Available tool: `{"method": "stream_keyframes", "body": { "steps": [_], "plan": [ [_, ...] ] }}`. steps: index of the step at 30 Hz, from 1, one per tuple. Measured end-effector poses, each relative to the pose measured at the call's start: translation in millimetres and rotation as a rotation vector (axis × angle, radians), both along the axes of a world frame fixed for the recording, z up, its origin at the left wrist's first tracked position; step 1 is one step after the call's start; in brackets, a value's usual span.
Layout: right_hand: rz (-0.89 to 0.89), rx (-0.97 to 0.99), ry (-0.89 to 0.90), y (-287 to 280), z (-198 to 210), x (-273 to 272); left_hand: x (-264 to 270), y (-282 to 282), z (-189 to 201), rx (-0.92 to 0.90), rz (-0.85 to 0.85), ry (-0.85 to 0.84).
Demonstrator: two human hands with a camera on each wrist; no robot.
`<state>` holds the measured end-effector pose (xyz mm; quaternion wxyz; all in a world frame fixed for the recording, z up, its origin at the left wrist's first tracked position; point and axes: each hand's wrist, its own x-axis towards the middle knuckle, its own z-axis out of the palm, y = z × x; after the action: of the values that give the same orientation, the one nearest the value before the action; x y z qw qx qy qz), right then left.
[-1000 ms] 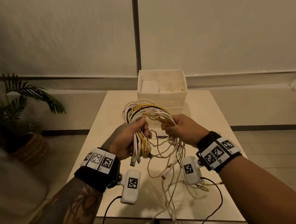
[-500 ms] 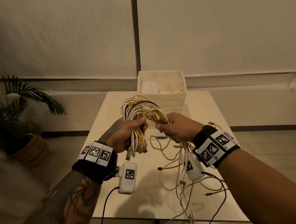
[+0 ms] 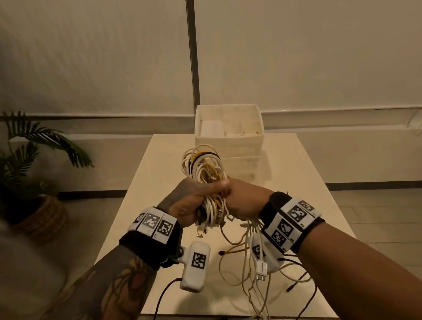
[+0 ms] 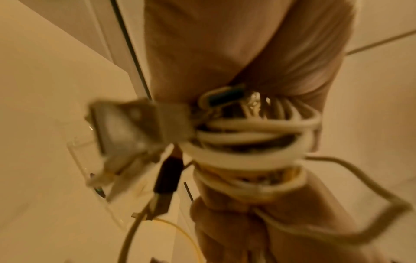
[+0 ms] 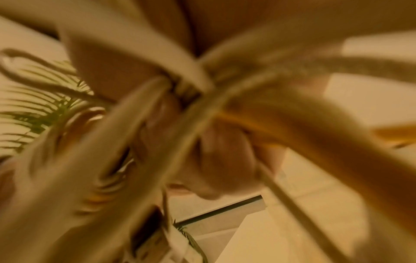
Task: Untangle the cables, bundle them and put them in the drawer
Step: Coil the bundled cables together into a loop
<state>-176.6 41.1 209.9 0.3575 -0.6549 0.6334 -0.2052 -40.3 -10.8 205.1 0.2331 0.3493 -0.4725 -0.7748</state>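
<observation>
Gripping the cables (image 3: 207, 184) with both your left hand (image 3: 190, 203) and right hand (image 3: 244, 201) fisted round the coil above the table's (image 3: 142, 188) middle, you look partway through bundling. Loose ends (image 3: 251, 276) still dangle toward the near edge, and the drawer (image 3: 229, 144) waits at the far edge; a plant (image 3: 20, 161) stands left.

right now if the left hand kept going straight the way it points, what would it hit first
Most likely the right hand. The left hand grips the cable bundle and points across toward the right hand, whose knuckles already sit against it around the same cables. The white box lies farther back, off that line.
</observation>
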Motion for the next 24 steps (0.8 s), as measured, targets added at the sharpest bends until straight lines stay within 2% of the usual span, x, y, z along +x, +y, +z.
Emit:
{"method": "stream_keyframes", "body": {
  "steps": [4, 6, 9, 13, 15, 18, 21, 24],
  "plan": [
    [-0.010, 0.077, 0.141, 1.8, -2.8, 2.7, -4.0, 4.3, -5.1, -0.125, 0.078, -0.102],
    [-0.001, 0.025, 0.197, -0.3, -0.1, 4.9, -4.8, 2.2, -6.5, -0.187, 0.148, -0.104],
    [-0.033, -0.072, 0.102, -5.0, 1.0, 4.2, -6.7, -4.9, 2.2, -0.266, 0.271, -0.085],
    [-0.075, -0.041, 0.082, 3.3, -19.2, -4.0, -1.0, -20.7, 20.4, -0.098, 0.398, 0.088],
    [-0.085, -0.025, 0.069, 8.6, -28.1, -5.5, 3.9, -25.0, 20.8, -0.060, 0.411, 0.131],
    [-0.124, 0.000, -0.079, 14.0, -37.4, -3.3, 10.7, -28.3, 15.4, 0.018, 0.400, 0.198],
    [-0.163, 0.002, -0.163, 16.0, -44.6, 2.4, 16.2, -27.8, 15.2, 0.124, 0.286, 0.350],
    [-0.147, -0.017, -0.134, 18.1, -43.7, 6.3, 19.4, -24.6, 15.1, 0.132, 0.188, 0.404]
  ]
}}
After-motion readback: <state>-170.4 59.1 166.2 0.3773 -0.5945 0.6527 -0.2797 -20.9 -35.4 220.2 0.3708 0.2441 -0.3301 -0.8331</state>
